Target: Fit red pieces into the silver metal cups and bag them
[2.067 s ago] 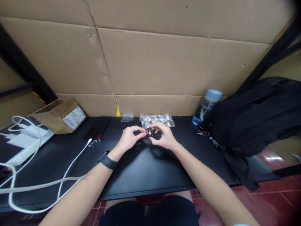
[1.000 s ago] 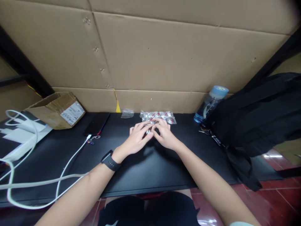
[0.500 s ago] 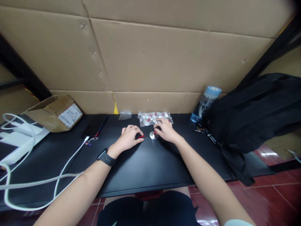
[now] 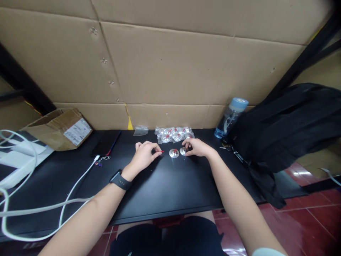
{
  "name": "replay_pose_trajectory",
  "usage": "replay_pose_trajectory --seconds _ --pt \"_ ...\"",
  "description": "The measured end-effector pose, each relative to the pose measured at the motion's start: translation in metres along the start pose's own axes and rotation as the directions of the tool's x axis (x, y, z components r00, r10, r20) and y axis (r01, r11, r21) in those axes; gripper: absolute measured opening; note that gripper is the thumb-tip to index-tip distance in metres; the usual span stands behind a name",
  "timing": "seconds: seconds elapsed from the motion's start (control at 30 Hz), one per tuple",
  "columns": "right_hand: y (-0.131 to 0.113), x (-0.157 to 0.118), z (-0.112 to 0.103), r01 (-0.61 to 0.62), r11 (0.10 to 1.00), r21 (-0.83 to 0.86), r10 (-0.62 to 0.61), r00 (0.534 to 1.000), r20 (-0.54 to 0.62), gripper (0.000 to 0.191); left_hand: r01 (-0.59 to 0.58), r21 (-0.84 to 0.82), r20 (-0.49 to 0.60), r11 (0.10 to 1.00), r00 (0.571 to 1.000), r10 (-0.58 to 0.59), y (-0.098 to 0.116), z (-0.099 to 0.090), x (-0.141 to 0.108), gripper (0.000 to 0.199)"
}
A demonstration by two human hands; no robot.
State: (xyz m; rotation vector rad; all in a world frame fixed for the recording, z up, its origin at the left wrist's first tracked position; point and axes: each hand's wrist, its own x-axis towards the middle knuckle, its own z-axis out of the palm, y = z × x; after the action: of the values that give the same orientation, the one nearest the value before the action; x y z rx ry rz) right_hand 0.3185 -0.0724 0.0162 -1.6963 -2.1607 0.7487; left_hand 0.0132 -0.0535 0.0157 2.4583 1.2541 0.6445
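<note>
My left hand [image 4: 146, 155] is closed in a pinch, with a small red strip [image 4: 162, 152] poking out past the fingertips. The rest of what it holds is hidden. To its right, a shiny silver disc with a red strap, which looks like a finger cymbal [image 4: 174, 153], lies on the black table [image 4: 165, 192]. Beside that one is a second silver finger cymbal [image 4: 183, 151], gripped at its right edge by the thumb and fingers of my right hand [image 4: 196, 147]. Just behind, several similar discs with red straps lie in clear plastic packets [image 4: 176, 137].
An empty-looking clear bag [image 4: 140, 131] lies at the back. Leftward are a phone [image 4: 105, 143], a cardboard box [image 4: 60, 131] and white cables [image 4: 66, 195]. On the right are a water bottle [image 4: 230, 117], keys [image 4: 226, 146] and a black backpack [image 4: 287, 124]. Cardboard [image 4: 170, 71] walls the back.
My right hand has moved right, off the first finger cymbal and onto the second, which now shows beside it. My left thumb and forefinger have closed together around the red strip.
</note>
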Motion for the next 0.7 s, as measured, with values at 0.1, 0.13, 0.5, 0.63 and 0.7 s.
replay_pose_trajectory --seconds 0.1,0.13,0.5,0.63,0.7 --pt "0.002 0.002 0.002 0.012 1.000 0.007 -0.012 0.999 0.037 0.052 0.022 -0.021 -0.057 1.000 0.998 -0.024 0.001 -0.001 0.000 0.008" --pt "0.002 0.002 0.003 0.037 0.999 -0.007 -0.037 0.999 0.037 0.052 0.025 -0.024 -0.071 0.999 0.997 -0.027 0.001 -0.001 0.000 0.008" --pt "0.001 0.005 0.012 0.023 0.994 -0.110 -0.030 0.998 -0.061 0.048 0.012 -0.025 -0.148 1.000 0.989 -0.016 0.001 0.001 -0.001 0.011" --pt "0.001 0.001 0.004 -0.010 0.998 -0.057 0.009 1.000 -0.002 0.049 0.012 -0.018 -0.164 1.000 0.986 -0.015 0.003 0.001 -0.002 0.011" --pt "0.000 0.000 0.002 -0.008 0.999 -0.050 0.008 1.000 0.016 0.045 0.008 -0.013 -0.161 1.000 0.987 -0.010 0.004 0.001 -0.002 0.010"
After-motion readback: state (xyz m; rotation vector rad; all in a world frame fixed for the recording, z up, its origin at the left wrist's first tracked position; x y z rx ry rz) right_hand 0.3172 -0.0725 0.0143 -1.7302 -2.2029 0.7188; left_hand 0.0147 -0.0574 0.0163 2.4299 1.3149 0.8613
